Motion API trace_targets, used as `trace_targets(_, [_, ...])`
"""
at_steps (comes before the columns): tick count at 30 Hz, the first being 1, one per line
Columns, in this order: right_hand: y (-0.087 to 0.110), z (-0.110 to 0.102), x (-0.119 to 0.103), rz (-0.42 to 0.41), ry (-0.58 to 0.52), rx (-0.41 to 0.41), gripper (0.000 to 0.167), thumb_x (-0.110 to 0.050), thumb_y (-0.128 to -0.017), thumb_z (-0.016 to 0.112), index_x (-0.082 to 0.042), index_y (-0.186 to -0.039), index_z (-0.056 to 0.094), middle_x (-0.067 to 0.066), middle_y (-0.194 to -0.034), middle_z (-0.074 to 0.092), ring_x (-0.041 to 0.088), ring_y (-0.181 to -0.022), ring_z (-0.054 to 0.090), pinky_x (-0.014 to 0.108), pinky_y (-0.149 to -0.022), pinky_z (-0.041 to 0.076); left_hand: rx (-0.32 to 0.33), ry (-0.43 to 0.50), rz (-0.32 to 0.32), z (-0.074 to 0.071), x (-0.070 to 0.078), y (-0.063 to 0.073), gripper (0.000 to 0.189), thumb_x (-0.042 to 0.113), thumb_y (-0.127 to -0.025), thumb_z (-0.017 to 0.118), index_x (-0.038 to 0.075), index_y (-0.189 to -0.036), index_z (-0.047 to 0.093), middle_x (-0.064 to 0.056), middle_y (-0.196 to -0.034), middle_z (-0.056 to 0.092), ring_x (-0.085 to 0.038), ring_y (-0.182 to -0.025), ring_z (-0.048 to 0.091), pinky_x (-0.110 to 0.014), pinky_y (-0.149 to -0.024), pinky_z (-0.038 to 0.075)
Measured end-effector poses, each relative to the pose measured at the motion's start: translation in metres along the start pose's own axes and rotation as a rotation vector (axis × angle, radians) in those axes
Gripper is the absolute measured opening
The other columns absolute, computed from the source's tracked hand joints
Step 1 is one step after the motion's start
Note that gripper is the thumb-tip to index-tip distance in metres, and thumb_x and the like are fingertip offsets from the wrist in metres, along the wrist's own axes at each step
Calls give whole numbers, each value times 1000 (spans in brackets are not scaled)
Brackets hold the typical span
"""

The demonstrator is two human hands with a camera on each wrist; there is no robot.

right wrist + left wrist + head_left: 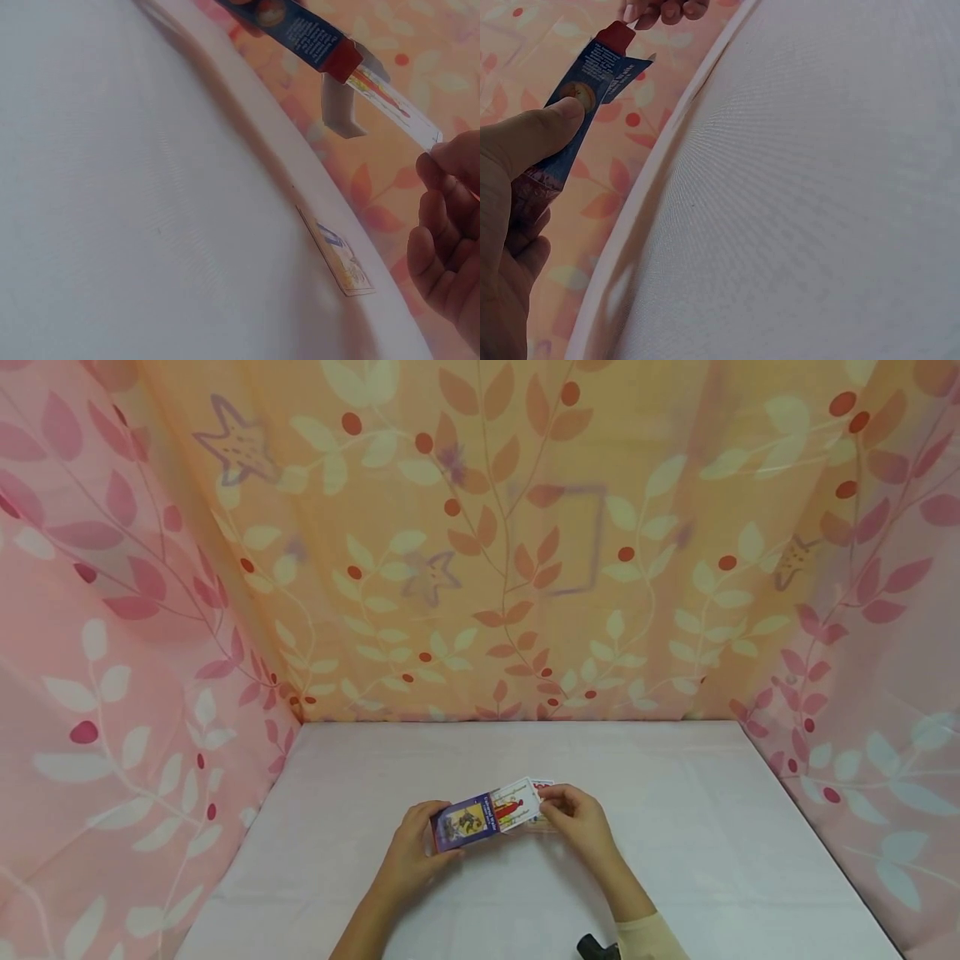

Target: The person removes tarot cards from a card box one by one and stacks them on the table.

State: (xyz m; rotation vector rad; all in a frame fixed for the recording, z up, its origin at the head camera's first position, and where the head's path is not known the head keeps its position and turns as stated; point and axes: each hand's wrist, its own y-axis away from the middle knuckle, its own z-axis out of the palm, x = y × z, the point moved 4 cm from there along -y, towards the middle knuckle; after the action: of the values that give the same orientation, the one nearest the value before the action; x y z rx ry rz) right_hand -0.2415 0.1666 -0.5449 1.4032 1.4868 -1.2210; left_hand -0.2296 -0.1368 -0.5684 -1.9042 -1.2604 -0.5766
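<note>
My left hand (pixel 411 850) grips a dark blue card box (pixel 463 823) with a yellow picture on its front. In the left wrist view the thumb presses along the narrow side of the box (pixel 574 101). Out of its right end sticks a white picture card (pixel 517 803) with a red figure. My right hand (pixel 581 827) pinches the outer end of this card between thumb and fingers. The right wrist view shows an opened flap (pixel 341 109) hanging from the box mouth. Another picture card (pixel 343 259) lies on the table below the right hand.
A white cloth covers the table (pixel 360 760). Leaf-patterned curtains (pixel 502 635) stand behind it and on both sides. A small black object (pixel 596 947) shows at the front edge beside the right sleeve (pixel 651 937).
</note>
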Motion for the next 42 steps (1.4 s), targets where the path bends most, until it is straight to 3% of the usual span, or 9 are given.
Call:
trace_targets(8, [-3,-4,4,-9,-8,4,15,-7,-90,77,-12,-104,76,5,-94,74,12,-82,65,19,-70,53,16,-8,49,0,0,-1,80,25,-66,98,20,-136,59,4,-133,61,-18,-128,56,-48,-112,46])
trace_targets(31, [-9,-27,4,-33,46,95,14,-9,-93,75,-8,-107,76,8,-92,73,8,-74,58,19,-60,50,8,4,32,1,-1,1,80,27,-67,97,23,-137,59,7,-134,59,-16,-129,55,-49,-113,46])
trace_targets(42, [-23,-37,2,-41,82,76,12,-11,-95,72,-8,-107,76,11,-88,71,12,-73,59,21,-59,52,-3,-5,15,2,-3,0,81,27,-68,97,19,-139,58,8,-137,58,-17,-131,54,-49,-114,45])
